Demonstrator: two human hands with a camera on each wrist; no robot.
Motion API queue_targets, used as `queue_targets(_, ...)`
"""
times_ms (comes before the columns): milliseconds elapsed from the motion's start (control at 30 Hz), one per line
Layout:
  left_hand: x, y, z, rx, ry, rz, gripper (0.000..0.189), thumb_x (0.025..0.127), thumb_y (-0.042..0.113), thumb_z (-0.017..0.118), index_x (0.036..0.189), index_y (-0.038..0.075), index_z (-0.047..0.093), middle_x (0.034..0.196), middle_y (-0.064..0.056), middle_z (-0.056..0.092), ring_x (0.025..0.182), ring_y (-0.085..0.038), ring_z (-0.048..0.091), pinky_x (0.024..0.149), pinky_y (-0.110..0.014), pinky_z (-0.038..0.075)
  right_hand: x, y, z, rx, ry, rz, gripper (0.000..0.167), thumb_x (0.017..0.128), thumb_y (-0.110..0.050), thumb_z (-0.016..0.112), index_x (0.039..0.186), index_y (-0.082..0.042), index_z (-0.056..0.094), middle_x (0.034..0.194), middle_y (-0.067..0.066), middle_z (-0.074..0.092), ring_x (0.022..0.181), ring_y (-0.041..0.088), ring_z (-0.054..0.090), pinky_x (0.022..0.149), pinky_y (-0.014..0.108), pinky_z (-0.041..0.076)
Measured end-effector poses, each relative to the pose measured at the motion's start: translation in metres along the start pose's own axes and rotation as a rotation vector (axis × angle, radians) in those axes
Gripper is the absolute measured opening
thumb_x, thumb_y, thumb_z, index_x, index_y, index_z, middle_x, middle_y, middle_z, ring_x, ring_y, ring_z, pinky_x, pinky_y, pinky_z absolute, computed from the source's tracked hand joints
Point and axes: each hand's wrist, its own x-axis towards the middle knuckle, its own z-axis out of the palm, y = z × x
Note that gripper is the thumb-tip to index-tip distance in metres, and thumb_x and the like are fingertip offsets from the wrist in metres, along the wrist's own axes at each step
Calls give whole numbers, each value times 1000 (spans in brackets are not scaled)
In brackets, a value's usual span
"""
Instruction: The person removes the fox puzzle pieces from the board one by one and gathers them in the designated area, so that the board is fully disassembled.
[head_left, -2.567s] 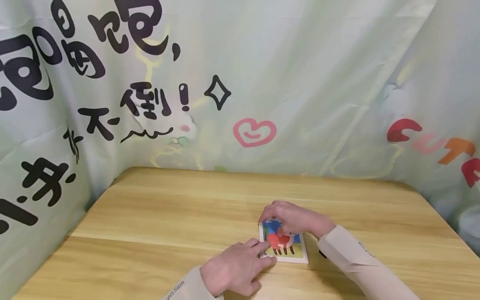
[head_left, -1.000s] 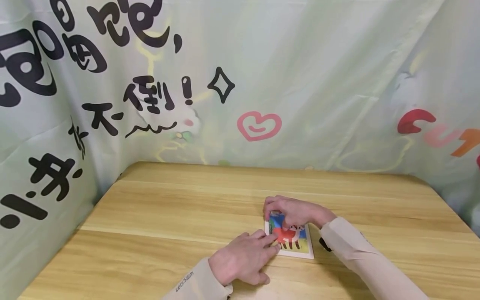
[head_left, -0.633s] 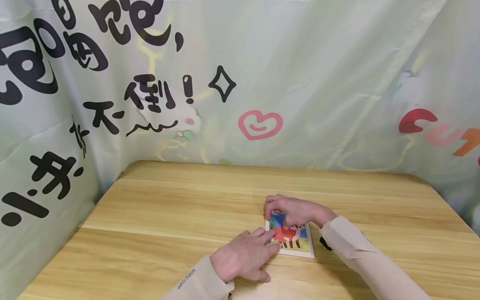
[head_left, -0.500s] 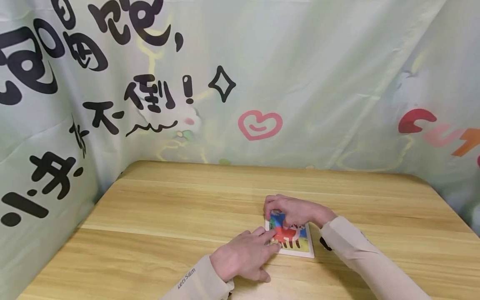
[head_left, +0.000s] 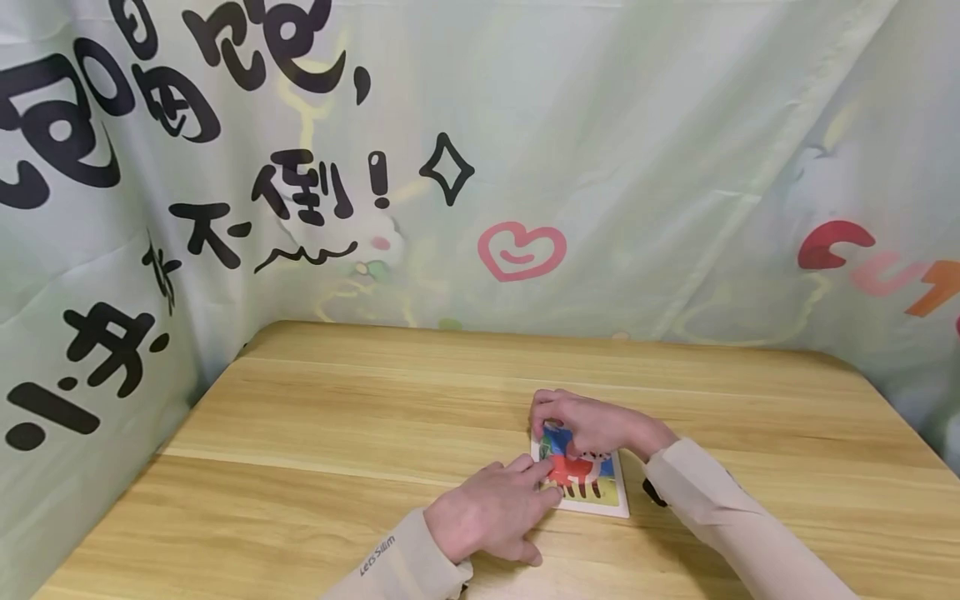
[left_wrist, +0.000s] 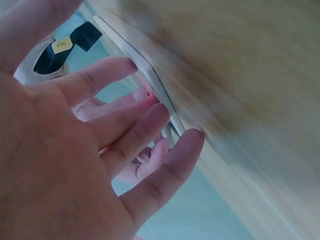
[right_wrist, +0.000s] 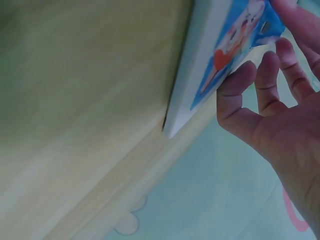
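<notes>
A small square puzzle [head_left: 600, 500] with a white border and a bright picture of a red animal lies on the wooden table. My left hand [head_left: 487, 508] comes in from its near left, palm down, with fairly straight fingertips on the picture's left part and edge. Over the far left corner my right hand [head_left: 588, 421] is bent, its fingers curled at the edge and its thumb on the picture. In the right wrist view a blue part [right_wrist: 270, 27] of the puzzle juts out by the fingertips. The hands cover the puzzle's left side and far corner.
The wooden table [head_left: 337, 417] has rounded far corners. A pale printed curtain [head_left: 637, 167] with black characters and a pink heart hangs behind it and along the sides. A black band [head_left: 654, 492] shows under the right sleeve.
Since the oldest frame the left fingers have slid a little farther up the picture. The right hand keeps its place at the far left corner. The head view has shifted slightly.
</notes>
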Motion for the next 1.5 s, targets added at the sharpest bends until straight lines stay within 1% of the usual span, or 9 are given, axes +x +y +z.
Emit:
queue_targets(300,-1,-1,-1,-24,-13,-8,70,83,59,76,142,27,56,160,-2,37,135,-13,40,99,-33,50,-6,0,2,23,60,-1,49,66,27,62,91,-15,57,109,-3,47,104,22,45,91,45,46)
queue_targets(467,-1,0,-1,-33,-19,-9,72,83,58,76,144,27,55,161,-2,35,138,-13,38,101,-34,49,-7,0,0,1,64,6,42,73,22,65,91,-16,61,103,-5,52,99,19,48,88,41,47)
queue_targets(667,1,2,-1,-23,-23,-6,74,82,59,75,146,27,54,161,-1,35,139,-13,37,100,-33,49,-10,5,-1,43,86,14,37,80,20,63,93,-14,69,103,-6,60,97,15,56,91,40,52)
queue_targets(833,2,2,0,-19,-26,-7,74,83,60,75,145,28,54,161,-1,35,137,-12,38,99,-32,49,-12,7,-3,63,115,24,36,85,20,60,98,-11,72,104,-3,67,100,18,62,94,43,54)
queue_targets(933,2,2,0,-18,-26,-11,73,82,60,75,145,28,54,160,0,36,136,-11,38,99,-31,49,-11,7,-4,56,135,31,32,87,18,62,100,-9,73,104,-1,69,99,20,65,91,40,56)
queue_targets(1067,2,1,0,-16,-23,-14,73,82,61,75,145,28,54,160,0,36,136,-11,39,99,-30,49,-12,6,-6,40,162,39,26,88,15,65,98,-7,75,101,1,72,91,15,65,84,32,57)
queue_targets(1167,3,2,0,-16,-24,-14,74,82,61,75,145,28,54,160,0,37,136,-12,39,99,-31,49,-15,6,-7,17,182,18,23,87,14,68,94,-6,77,96,1,73,86,11,63,78,28,56)
queue_targets(1333,3,2,0,-8,-23,-21,75,82,61,74,146,28,53,160,0,36,137,-12,39,100,-31,49,-21,12,-10,-24,210,-29,22,84,15,72,87,-6,78,93,3,74,86,14,68,77,30,58)
queue_targets(1500,2,3,0,-1,-17,-27,74,82,61,75,145,28,54,159,0,37,135,-12,40,99,-31,49,-25,16,-10,-20,210,-29,26,82,18,70,83,-6,80,94,5,75,89,20,69,79,31,59)
